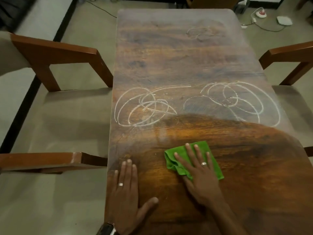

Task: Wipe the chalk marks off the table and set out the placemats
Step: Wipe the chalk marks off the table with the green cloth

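Head view: a wooden table [177,68] runs from the bottom edge to the upper centre of the frame. The right hand [201,173] lies flat, fingers spread, pressing a green cloth [194,155] against the tabletop at lower centre-right; it grips nothing, and the cloth sits under the palm and fingers. The left hand [126,192] rests flat and empty on the table at lower left, fingers extended, thumb out to the right. Each hand wears a ring; a watch [107,228] shows at the left wrist.

Chalk marks: one looped scribble at centre left [144,107], one at centre right [237,104], one fainter near the upper right of the table [201,33]. All lie above the cloth, apart from it.

Wooden chairs stand at frame left [54,55] and right [288,55]. No placemats visible.
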